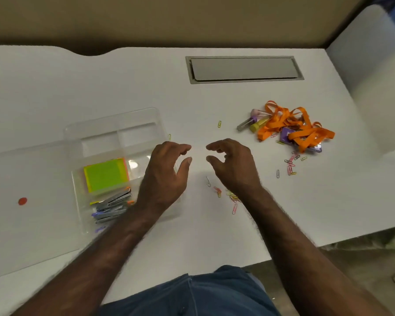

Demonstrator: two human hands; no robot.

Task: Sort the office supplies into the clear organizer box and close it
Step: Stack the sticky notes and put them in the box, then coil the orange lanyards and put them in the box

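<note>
**Clear box half filled, both hands empty over the desk**

Head view only. Clear plastic organizer box (114, 137) sits open on the white desk (55, 92), left of centre, its lid (21, 201) seemingly laid flat out to the left, though the see-through plastic makes that hard to read. Near compartments hold a green sticky-note pad (105, 175) and a row of staple strips (112, 207); far compartments look bare.

Left hand (164, 176) hovers over the box's right edge, fingers loosely curled, thumb apart, gripping nothing. Right hand (230, 165) hovers just beside it over bare desk, same loose curl, also empty. Fingertips of the two hands face each other, not touching.

Loose paper clips (226, 195) lie under and just near-side of the right wrist, scattered with no common axis. A second scatter of clips (291, 164) lies further right. An orange lanyard tangle (292, 126) with small tubes (253, 124) and a purple packet (287, 133) sits well off to the far right. One stray yellow clip (219, 124) lies beyond the hands.

Judgement: right hand is nearer every unsorted item; closest clips are toward the body from its fingers, so it would pull back and down, then carry left to the box.
</note>
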